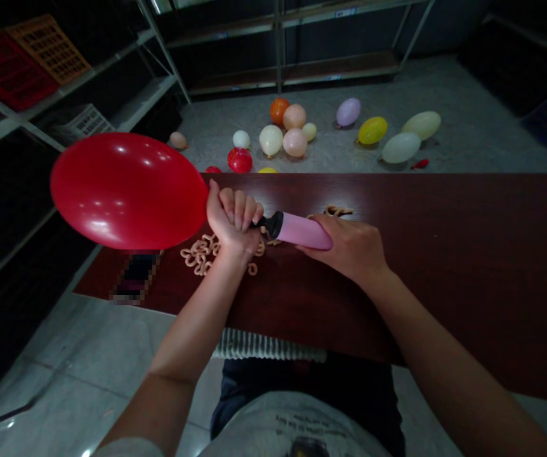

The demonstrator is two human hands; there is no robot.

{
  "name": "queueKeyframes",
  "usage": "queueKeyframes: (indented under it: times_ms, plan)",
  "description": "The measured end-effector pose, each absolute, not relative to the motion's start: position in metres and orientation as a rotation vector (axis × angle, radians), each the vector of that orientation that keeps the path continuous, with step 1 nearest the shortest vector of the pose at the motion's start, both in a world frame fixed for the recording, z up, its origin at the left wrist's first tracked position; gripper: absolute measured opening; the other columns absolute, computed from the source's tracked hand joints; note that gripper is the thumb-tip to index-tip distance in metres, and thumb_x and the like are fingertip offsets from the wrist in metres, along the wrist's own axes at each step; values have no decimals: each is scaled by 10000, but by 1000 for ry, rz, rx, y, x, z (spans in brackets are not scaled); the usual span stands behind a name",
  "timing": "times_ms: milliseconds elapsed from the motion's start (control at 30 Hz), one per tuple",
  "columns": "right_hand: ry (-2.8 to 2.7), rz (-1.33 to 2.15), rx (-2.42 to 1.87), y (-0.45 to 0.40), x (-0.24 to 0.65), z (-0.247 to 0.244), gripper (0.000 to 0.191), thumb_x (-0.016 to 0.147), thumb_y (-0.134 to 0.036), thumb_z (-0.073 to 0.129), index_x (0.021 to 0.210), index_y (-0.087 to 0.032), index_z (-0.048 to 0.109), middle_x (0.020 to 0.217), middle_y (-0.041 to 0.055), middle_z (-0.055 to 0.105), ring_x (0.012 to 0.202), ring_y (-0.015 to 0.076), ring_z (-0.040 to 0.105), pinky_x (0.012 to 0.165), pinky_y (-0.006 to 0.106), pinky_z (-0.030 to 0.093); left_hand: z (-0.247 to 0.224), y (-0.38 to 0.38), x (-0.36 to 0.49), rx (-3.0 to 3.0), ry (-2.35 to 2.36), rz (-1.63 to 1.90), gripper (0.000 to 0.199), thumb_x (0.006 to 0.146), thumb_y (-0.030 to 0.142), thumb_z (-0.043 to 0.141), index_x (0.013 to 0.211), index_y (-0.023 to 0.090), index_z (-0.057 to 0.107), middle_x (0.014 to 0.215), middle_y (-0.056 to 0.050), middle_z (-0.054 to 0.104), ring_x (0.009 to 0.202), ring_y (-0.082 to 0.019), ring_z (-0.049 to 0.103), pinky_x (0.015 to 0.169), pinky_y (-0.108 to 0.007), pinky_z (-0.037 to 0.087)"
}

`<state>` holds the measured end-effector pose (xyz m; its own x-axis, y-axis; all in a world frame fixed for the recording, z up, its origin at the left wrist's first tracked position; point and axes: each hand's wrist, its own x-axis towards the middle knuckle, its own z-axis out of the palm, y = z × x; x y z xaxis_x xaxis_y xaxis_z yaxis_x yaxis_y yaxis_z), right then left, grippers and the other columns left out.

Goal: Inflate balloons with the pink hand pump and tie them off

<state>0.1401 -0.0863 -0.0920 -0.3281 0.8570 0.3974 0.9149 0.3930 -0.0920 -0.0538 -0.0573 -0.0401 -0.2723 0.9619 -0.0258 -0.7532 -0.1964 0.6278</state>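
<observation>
A large inflated red balloon [128,190] sticks out to the left over the table. My left hand [235,219] is closed around its neck, where the black nozzle end of a hand pump goes into my grip; the join itself is hidden by the fingers. The pump's pink barrel [302,231] lies almost level, and my right hand [354,246] is wrapped around its far right end. Beneath my left hand and wrist, several uninflated beige balloons [200,254] are scattered on the table. More limp beige balloons [336,211] lie just behind my right hand.
The dark red-brown table [468,266] spans the front. A pixelated phone-like item [135,277] rests at its left. Several inflated balloons [295,143] lie on the floor beyond. Metal shelves [340,66] stand behind, with red and orange crates [47,51] at left.
</observation>
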Motion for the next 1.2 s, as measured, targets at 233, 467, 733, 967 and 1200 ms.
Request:
queueKeyframes:
  times_ms: [233,467,733,967,1200]
  plan:
    - [-2281,-339,-1548,-83,141,-92,565,865,-692,475,1121,-220,651,962,70,737,816,226,660,663,310,348,-44,-50,-61,358,602,1788,627,1055,437,339,505,192,167,420,58,131,316,-65,162,369,-230,240]
    - [-2299,-545,-1552,-80,156,-95,583,868,-694,469,1143,-211,649,950,70,734,787,219,635,656,310,327,-55,-36,-80,275,515,1841,585,1055,373,335,525,192,167,424,69,127,328,-68,164,381,-226,234]
    - [-2227,-810,-1510,-65,187,-103,534,898,-616,483,1123,-168,666,887,87,706,764,212,597,656,316,308,-51,-32,-105,275,392,1924,564,1046,321,315,520,193,155,405,64,128,323,-70,160,373,-227,225]
    - [-2180,-697,-1558,-71,181,-100,530,861,-668,499,1033,-201,682,843,65,701,717,207,589,650,316,307,-34,-40,-116,325,534,2006,587,1057,362,314,520,199,142,409,66,129,332,-71,138,364,-220,227]
    - [-2221,-435,-1619,-77,169,-93,480,834,-616,562,1101,-231,665,906,61,727,744,219,619,650,318,311,-28,-43,-106,442,621,2011,599,1065,319,299,506,189,127,405,64,130,327,-67,119,382,-231,229]
